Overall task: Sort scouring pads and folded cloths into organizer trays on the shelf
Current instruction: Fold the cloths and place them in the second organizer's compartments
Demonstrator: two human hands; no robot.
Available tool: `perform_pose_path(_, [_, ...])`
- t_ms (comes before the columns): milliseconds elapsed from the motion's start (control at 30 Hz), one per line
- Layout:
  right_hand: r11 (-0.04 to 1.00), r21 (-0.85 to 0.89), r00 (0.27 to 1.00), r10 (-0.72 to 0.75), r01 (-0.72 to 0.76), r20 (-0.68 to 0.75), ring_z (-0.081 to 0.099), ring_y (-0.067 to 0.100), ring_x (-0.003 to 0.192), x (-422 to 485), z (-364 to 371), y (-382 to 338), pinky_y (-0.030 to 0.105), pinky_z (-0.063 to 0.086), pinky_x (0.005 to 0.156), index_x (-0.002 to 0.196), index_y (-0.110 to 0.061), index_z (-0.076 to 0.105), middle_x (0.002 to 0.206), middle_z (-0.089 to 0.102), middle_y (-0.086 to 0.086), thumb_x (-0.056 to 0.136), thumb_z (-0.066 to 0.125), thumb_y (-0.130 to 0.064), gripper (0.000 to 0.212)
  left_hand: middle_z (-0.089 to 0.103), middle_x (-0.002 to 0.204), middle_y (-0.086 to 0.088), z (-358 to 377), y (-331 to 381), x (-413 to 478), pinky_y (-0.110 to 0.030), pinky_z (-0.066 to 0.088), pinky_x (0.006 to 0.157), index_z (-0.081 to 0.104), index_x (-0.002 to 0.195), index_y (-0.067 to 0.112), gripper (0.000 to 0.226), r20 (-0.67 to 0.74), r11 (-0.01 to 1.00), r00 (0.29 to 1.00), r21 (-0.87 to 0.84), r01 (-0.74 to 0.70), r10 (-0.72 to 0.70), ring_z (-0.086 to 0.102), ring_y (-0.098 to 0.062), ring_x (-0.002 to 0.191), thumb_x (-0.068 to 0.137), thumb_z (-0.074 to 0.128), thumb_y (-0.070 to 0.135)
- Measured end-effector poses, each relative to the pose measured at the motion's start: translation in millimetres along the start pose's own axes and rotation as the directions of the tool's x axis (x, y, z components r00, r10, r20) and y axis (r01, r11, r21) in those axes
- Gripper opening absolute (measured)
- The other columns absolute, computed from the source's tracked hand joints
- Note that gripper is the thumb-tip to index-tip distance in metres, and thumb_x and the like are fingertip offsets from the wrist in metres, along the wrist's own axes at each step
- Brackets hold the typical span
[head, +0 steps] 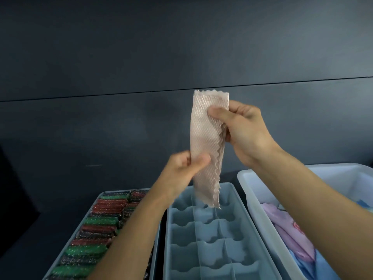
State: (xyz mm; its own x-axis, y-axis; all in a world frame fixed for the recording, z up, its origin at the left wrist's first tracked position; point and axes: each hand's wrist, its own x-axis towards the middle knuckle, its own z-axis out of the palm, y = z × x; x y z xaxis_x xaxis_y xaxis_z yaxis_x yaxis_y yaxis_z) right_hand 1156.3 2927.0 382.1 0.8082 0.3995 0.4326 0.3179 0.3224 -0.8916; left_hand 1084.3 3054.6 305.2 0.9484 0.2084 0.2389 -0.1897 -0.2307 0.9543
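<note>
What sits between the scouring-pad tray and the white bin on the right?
In the head view, the divided blue-grey organizer tray lies between the scouring-pad tray and the white bin, its visible compartments empty.

Back wall was dark blue-grey, matte, built of wide flat panels. Two thin horizontal seams crossed it, the upper one showing only at far right. Light fell brighter on the upper right. The shelf was equally dark. A black mass at the left edge was unidentifiable.
</note>
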Motion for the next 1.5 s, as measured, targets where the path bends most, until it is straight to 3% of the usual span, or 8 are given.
perform_pose_path(100, [0.999,0.032,1.000,0.004,-0.003,-0.007,0.064,0.020,0.071,9.1,-1.3,-7.8,0.031,0.052,0.065,0.094,0.004,0.069,0.083,0.070,0.012,0.089,0.062,-0.005,0.012,0.074,0.081,0.001,1.8,-31.2,-8.4,-0.023,0.053,0.068,0.072,0.097,0.008,0.033,0.146,0.964,0.974,0.228,0.137,-0.172,0.067,-0.006,0.070,0.090,0.066,0.039])
perform_pose_path(200, [0.995,0.080,0.998,0.064,-0.065,0.006,0.068,0.020,0.075,17.8,-7.9,-10.3,0.032,0.054,0.069,0.096,-0.002,0.070,0.086,0.072,0.009,0.090,0.062,-0.006,0.011,0.074,0.109,0.004,-4.1,-48.9,-15.5,-0.021,0.051,0.086,0.066,0.119,0.016,0.049,0.317,0.975,0.922,0.106,0.198,-0.221,0.068,-0.004,0.101,0.080,0.073,0.045])
perform_pose_path(367, [0.962,0.139,0.970,0.227,-0.237,0.086,0.069,0.017,0.076,27.5,-16.8,3.8,0.026,0.057,0.068,0.095,-0.003,0.069,0.085,0.072,0.006,0.090,0.061,-0.005,0.010,0.073,0.114,0.000,-2.9,-32.0,-8.0,-0.036,0.047,0.104,0.066,0.118,0.015,0.053,0.156,0.995,0.986,-0.070,0.069,-0.058,0.066,-0.016,0.112,0.089,0.056,0.057])
perform_pose_path(600, [0.967,0.069,0.959,0.232,-0.246,0.160,0.069,0.015,0.079,26.8,-30.9,20.5,0.027,0.056,0.069,0.106,-0.005,0.069,0.092,0.072,0.005,0.091,0.062,-0.014,0.019,0.076,0.092,-0.008,6.8,-37.3,-7.0,-0.028,0.057,0.069,0.071,0.106,0.003,0.046,0.079,0.919,0.924,-0.100,0.381,-0.375,0.072,-0.019,0.082,0.092,0.060,0.044])
perform_pose_path(800, [0.969,0.051,0.948,0.245,-0.240,-0.201,0.067,0.017,0.066,28.3,-51.1,30.0,0.027,0.056,0.058,0.089,-0.008,0.067,0.079,0.069,0.006,0.087,0.068,-0.010,0.003,0.074,0.104,-0.013,-10.4,-51.8,-17.9,-0.033,0.055,0.073,0.074,0.107,0.009,0.041,0.164,0.909,0.907,-0.097,0.406,-0.388,0.069,-0.022,0.092,0.074,0.080,0.033])
perform_pose_path(1000, [0.947,0.087,0.851,0.318,-0.311,-0.419,0.065,0.022,0.065,14.8,-77.7,67.1,0.028,0.056,0.052,0.075,-0.010,0.054,0.074,0.063,0.008,0.091,0.060,-0.006,0.018,0.068,0.078,-0.012,-37.6,-55.9,-14.7,-0.026,0.057,0.050,0.067,0.100,0.001,0.031,-0.151,0.749,0.843,-0.556,0.360,-0.517,0.066,-0.017,0.061,0.077,0.076,0.019])
perform_pose_path(1133, [0.960,-0.048,0.866,0.225,-0.275,-0.447,0.066,0.029,0.071,1.3,-72.9,85.6,0.035,0.059,0.058,0.077,-0.009,0.058,0.072,0.064,0.009,0.092,0.058,-0.007,0.016,0.064,0.068,-0.007,-37.4,-45.2,-8.3,-0.021,0.053,0.044,0.070,0.092,0.005,0.015,-0.300,0.854,0.846,-0.431,0.293,-0.442,0.060,-0.011,0.049,0.085,0.073,0.018])
perform_pose_path(1500, [0.944,-0.327,0.999,-0.035,0.041,0.021,0.071,0.016,0.073,-34.7,-7.6,70.9,0.032,0.057,0.071,0.089,-0.015,0.072,0.077,0.074,0.000,0.086,0.071,-0.025,0.010,0.074,0.095,-0.019,10.9,-0.2,5.9,-0.028,0.061,0.068,0.070,0.103,-0.001,0.035,-0.184,0.936,0.963,-0.329,0.128,-0.197,0.074,-0.024,0.080,0.101,0.051,0.027])
